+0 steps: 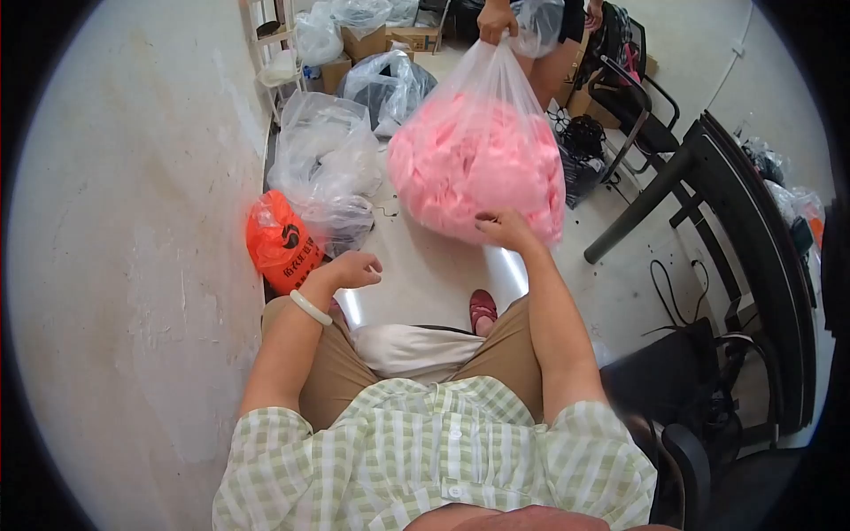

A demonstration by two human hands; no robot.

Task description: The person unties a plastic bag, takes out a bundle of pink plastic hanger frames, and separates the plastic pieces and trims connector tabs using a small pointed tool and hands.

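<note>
A large clear plastic bag [478,164] full of pink, soft-looking pieces hangs in front of me. Another person's hand [498,21] grips its gathered neck. My right hand [509,228] is at the bag's lower front, fingers partly bent and slightly apart; whether it touches the plastic I cannot tell. Over my left thigh is my left hand [357,269], wearing a pale bangle [310,307]; its fingers are loosely bent, apart and hold nothing. Nearest to that hand, by the wall, is an orange plastic bag [282,243] with black print.
Several clear plastic bags [323,150] lie along the left wall, with cardboard boxes [363,42] behind. At right are a black chair [651,133] and a black-edged table [753,221] with a thick leg. A cable [677,305] lies on the floor below.
</note>
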